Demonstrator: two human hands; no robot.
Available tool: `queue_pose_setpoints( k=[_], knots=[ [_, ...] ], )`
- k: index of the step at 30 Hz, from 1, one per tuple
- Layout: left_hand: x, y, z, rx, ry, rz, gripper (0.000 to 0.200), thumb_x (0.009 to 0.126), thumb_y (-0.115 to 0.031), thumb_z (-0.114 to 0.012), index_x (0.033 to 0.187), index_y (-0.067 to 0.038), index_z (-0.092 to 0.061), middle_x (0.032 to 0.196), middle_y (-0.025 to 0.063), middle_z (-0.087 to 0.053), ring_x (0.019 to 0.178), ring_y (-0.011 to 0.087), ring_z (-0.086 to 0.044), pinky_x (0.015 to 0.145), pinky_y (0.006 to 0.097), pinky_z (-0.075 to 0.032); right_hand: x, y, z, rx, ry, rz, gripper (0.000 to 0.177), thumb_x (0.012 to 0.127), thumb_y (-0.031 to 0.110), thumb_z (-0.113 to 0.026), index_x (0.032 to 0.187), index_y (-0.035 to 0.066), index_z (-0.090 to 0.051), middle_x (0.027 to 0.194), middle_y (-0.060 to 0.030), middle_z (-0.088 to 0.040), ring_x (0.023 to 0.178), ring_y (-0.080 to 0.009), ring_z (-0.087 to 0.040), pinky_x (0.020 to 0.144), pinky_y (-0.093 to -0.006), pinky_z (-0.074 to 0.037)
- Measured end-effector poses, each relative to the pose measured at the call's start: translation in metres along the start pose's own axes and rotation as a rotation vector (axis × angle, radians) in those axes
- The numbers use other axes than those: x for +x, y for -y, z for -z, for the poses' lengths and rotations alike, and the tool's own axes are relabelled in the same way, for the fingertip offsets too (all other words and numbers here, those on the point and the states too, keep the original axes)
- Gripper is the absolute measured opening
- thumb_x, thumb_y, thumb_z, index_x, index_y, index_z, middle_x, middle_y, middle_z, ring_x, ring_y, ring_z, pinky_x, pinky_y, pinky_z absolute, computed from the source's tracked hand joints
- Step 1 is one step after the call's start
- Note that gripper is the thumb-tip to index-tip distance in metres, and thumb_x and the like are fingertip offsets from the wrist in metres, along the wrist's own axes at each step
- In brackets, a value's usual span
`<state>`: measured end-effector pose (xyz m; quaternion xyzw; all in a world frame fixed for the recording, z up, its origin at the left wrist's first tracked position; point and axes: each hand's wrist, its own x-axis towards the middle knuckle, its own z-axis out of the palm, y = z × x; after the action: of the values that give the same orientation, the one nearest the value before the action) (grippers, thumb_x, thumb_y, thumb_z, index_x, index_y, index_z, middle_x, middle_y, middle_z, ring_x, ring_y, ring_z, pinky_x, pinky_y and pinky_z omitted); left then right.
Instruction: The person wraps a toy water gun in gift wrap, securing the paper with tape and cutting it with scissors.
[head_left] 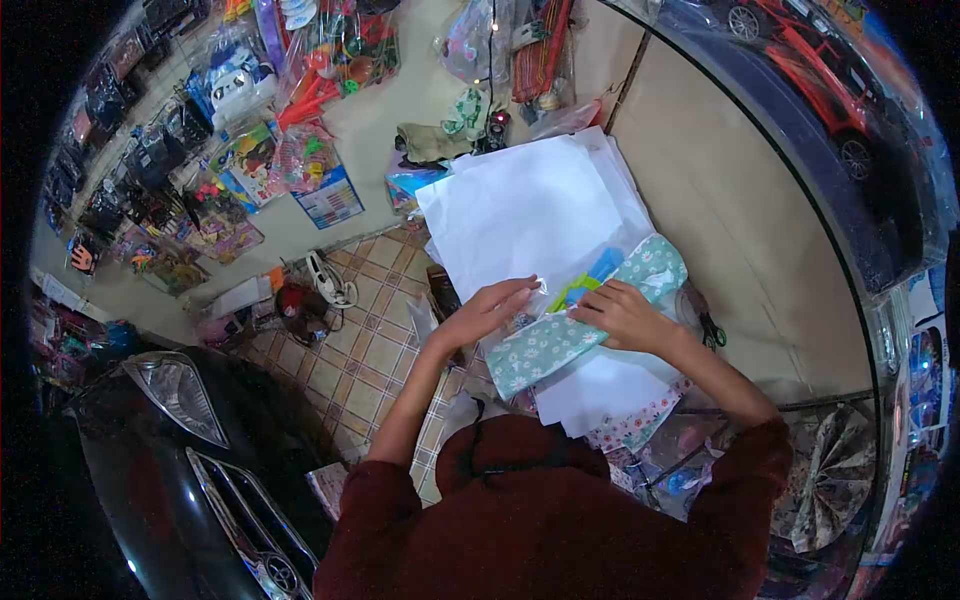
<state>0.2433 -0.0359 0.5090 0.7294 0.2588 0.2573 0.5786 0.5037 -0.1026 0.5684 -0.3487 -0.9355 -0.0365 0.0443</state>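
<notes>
My left hand [495, 312] is at the left end of a clear plastic package, fingers stretched out and held over its edge. Inside the package are a blue and a lime-green plastic piece [575, 292]; their kind is hard to make out. Mint-green wrapping paper [545, 352] with white daisies lies under and around the package. My right hand [625, 315] has its fingers curled on the fold of this paper beside the blue piece. Large white sheets [530, 205] lie beneath, on the work surface.
Black-handled scissors [713, 330] lie right of the paper. Floral paper [635, 425] sits near my body. Glass edges a display at right with a red toy car [820, 75]. Bagged toys [340, 50] hang on the wall. A black toy car [180, 470] stands at left.
</notes>
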Motion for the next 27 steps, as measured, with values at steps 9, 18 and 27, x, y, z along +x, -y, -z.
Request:
queue_pose_setpoints(
  k=[9,18,27],
  knots=[
    [-0.001,0.03,-0.01,-0.043,0.092,0.146,0.061,0.1,-0.047,-0.034,0.131,0.004,-0.048,0.129,0.0189,-0.055,0.121,0.0252,-0.051,0.104,0.0324,-0.036,-0.009,0.001,0.002,0.06,-0.004,-0.062,0.039,0.063,0.011,-0.07,0.102,0.012,-0.065,0.096,-0.0056,-0.063,0.089,-0.0258,-0.063,0.082,-0.0389,-0.049],
    [0.001,0.028,-0.002,-0.257,0.162,0.277,0.076,0.097,-0.059,-0.021,0.137,0.003,-0.04,0.13,0.0191,-0.054,0.124,0.0245,-0.048,0.106,0.0338,-0.033,0.009,-0.005,0.029,0.174,0.113,-0.076,0.039,0.06,0.019,-0.072,0.099,0.012,-0.067,0.093,-0.0056,-0.064,0.083,-0.0275,-0.062,0.079,-0.0406,-0.048],
    [-0.003,0.046,-0.004,-0.567,0.18,0.348,0.089,0.089,-0.072,-0.013,0.142,-0.004,-0.035,0.13,0.021,-0.051,0.122,0.0243,-0.049,0.105,0.0362,-0.034,0.047,-0.029,0.053,0.314,0.319,-0.099,0.036,0.062,0.023,-0.074,0.096,0.012,-0.068,0.089,-0.0054,-0.065,0.085,-0.0276,-0.061,0.077,-0.039,-0.046]
  ],
)
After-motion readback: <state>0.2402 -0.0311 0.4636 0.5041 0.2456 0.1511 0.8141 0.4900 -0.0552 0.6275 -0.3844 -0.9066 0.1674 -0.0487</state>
